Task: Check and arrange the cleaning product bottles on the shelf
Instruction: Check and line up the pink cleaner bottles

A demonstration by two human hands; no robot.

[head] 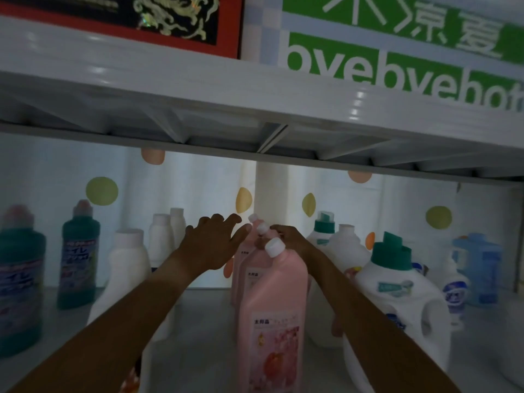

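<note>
A row of three pink bottles with angled white caps runs back along the shelf's middle; the front pink bottle is nearest me. My left hand reaches in beside the row, fingers spread, its thumb touching the rear pink bottles near their caps. My right hand is curled round the neck of the middle pink bottle, just behind the front bottle's cap. Both forearms stretch in from the bottom of the view.
Two teal bottles stand at the left, white bottles beside my left arm. White jugs with green caps and blue-labelled bottles crowd the right. The upper shelf board hangs low overhead.
</note>
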